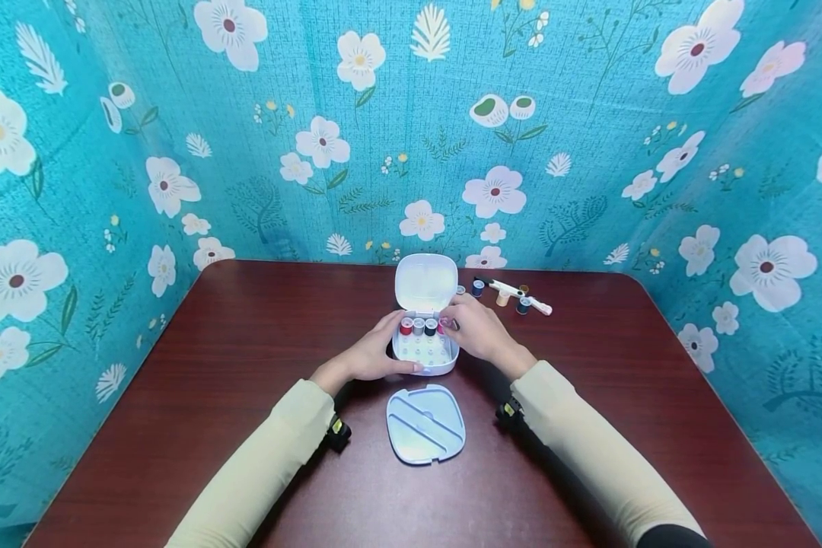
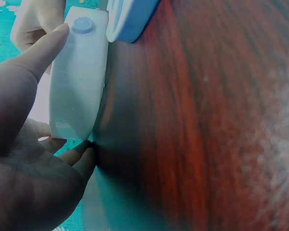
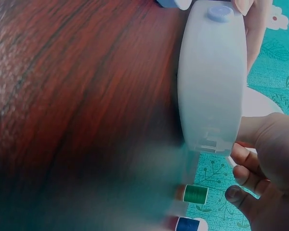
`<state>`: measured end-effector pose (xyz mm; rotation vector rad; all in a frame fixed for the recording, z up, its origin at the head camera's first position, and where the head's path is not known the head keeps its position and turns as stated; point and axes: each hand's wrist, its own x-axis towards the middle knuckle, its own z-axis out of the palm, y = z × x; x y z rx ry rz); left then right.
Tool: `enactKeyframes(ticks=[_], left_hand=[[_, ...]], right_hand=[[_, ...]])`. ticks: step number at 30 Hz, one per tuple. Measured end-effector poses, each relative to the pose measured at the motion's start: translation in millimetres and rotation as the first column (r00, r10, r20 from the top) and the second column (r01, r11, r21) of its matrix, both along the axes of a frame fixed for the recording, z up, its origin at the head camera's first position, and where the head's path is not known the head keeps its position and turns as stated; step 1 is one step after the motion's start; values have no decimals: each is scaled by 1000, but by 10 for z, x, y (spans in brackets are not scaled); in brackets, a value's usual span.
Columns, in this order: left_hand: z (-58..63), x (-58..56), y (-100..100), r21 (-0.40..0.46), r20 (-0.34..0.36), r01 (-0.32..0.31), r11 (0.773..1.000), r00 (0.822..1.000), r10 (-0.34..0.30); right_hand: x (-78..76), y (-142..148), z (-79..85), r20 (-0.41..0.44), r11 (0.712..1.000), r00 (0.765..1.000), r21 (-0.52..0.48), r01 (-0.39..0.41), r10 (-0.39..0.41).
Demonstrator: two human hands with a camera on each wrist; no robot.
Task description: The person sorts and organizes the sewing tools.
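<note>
A white sewing box (image 1: 438, 371) sits on the table with its lid (image 1: 426, 281) raised. My left hand (image 1: 370, 354) holds its left side, thumb across the front wall near the round catch (image 2: 83, 25) and fingers behind. Along the box's back row stand a red thread spool (image 1: 406, 326), a grey spool (image 1: 418, 326) and a black spool (image 1: 430, 327). At the right end of that row my right hand (image 1: 481, 331) pinches a pink thread spool (image 1: 442, 326), partly hidden by the fingers. Rows of short pegs fill the front of the box.
A pale blue divided tray (image 1: 425, 422) lies in front of the box. Behind and right of it are a blue spool (image 1: 477, 288), a cream spool (image 1: 503, 299), a dark blue spool (image 1: 524, 306) and a slim white tool (image 1: 508, 288). A green spool (image 3: 196, 194) shows in the right wrist view.
</note>
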<state>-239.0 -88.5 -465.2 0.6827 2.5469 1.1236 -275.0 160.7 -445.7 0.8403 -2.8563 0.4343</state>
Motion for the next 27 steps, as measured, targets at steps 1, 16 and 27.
enactKeyframes(ticks=[1,16,27], left_hand=[[1,3,-1,3,1,0,1000,1000,0],[18,26,-3,3,-7,2,1000,1000,-2],[16,19,-4,-18,-1,7,1000,1000,-7]], right_hand=[[4,-4,-5,-11,1000,1000,8,-3,3],[55,-37,-13,-54,996,998,91,-21,26],[72,23,28,-1,1000,1000,1,-22,22]])
